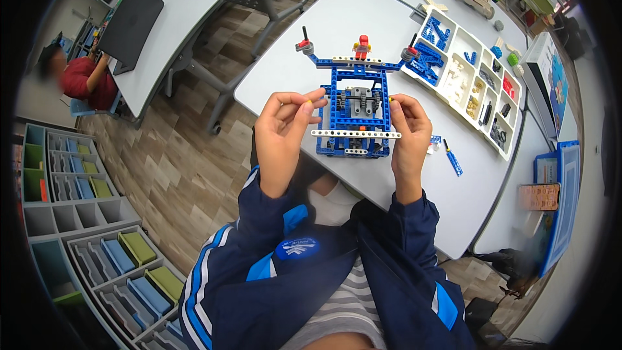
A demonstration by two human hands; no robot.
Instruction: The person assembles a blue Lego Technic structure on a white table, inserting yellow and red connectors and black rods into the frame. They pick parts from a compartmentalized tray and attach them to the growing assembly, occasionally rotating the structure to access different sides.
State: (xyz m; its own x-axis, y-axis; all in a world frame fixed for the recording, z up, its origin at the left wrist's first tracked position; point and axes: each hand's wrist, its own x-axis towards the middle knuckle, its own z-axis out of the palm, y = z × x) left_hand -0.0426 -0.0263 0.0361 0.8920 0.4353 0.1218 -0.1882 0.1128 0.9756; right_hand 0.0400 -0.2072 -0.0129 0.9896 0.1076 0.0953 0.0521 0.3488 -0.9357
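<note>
A blue building-brick model [334,107] stands upright at the near edge of the white table, with grey gears [361,101] inside its frame. Across its front runs a white beam [356,134] with holes. A small red figure [361,47] sits on top, between two side arms. My left hand [285,126] is at the model's left side, thumb and fingers pinching a tiny yellow peg [310,102]. On the opposite side, my right hand [410,128] is closed beside the frame, with a bit of yellow [391,98] showing at its fingertips. Its palm side is hidden.
A white sorting tray [453,94] of loose parts lies to the right. Closer in is a loose blue beam [454,162]. A box [544,84] and a blue bin [562,201] stand far right. A person in red [87,81] sits at another table, left.
</note>
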